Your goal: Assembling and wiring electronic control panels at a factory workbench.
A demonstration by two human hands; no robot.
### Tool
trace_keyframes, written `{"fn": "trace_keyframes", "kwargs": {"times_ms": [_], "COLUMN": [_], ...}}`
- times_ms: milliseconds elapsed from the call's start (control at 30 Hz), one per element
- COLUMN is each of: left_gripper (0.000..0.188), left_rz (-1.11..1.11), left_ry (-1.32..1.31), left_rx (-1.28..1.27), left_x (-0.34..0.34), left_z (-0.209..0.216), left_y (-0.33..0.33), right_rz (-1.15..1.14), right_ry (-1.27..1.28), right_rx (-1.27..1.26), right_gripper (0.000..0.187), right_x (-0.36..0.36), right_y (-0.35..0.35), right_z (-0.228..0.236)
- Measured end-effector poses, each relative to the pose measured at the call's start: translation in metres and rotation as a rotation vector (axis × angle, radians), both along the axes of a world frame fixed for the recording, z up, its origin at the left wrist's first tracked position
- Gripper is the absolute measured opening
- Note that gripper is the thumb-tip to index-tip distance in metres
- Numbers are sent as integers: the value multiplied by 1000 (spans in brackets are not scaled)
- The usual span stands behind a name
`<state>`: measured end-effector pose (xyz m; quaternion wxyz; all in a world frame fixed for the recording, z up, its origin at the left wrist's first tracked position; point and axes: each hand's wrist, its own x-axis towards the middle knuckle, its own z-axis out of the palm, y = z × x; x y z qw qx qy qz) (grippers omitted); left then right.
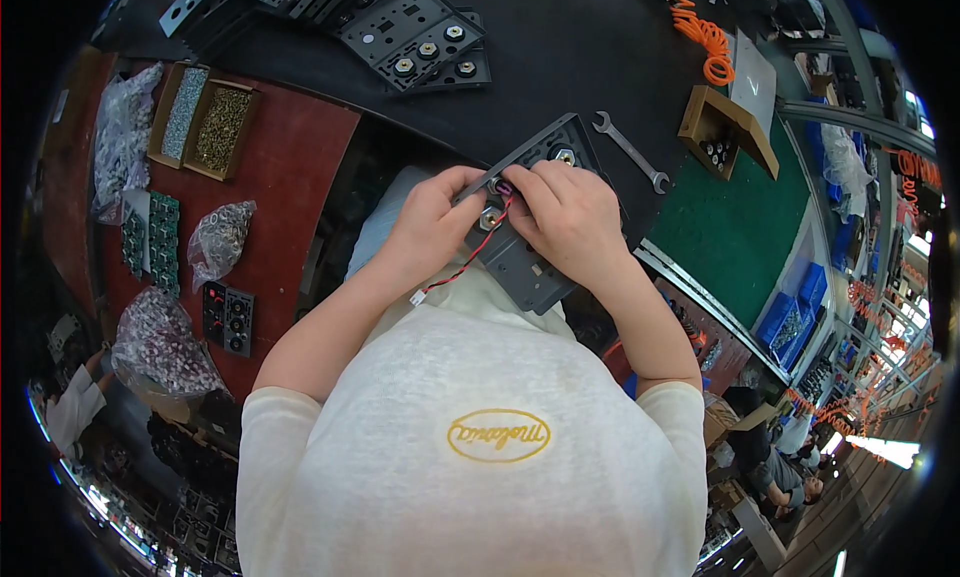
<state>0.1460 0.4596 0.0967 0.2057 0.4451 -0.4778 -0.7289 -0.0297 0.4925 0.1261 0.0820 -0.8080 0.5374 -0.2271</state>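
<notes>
A black panel (528,273) is held tilted in front of my body, over the near edge of the dark bench. Brass-centred fittings with hex nuts (490,218) are set in it. My left hand (432,222) is closed on the panel's left edge, thumb and fingertips near one fitting. My right hand (572,215) lies over the panel, thumb and fingers pinched on the upper end of a twisted red-and-black wire (478,249). That end looks purplish; its exact joint is hidden by my fingers. The wire's loose end hangs toward my shirt with a white plug (418,297).
An open-end wrench (631,154) lies right of the panel. Similar black panels (410,39) are stacked at the far left. Boxes of small screws (222,127), circuit boards (163,242) and bagged parts (222,239) cover the red table. An open carton (727,134) and orange coiled hose (705,42) are right.
</notes>
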Motion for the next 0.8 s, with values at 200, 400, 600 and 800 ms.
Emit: {"fn": "trace_keyframes", "kwargs": {"times_ms": [200, 400, 600, 800], "left_gripper": [25, 25, 25, 26], "left_rz": [-13, 27, 1, -19], "left_ry": [-32, -116, -7, -57], "left_rx": [-47, -282, -102, -191], "left_x": [0, -1, -1, -1], "left_z": [4, -2, 0, 1], "left_y": [4, 6, 3, 4], "right_rz": [-22, -320, -79, -159], "right_ry": [-40, -228, -38, -83], "right_rx": [18, 279, 7, 111], "right_gripper": [27, 22, 23, 23], "right_x": [6, 17, 7, 13], "right_y": [4, 11, 4, 7], "right_z": [-2, 0, 6, 1]}}
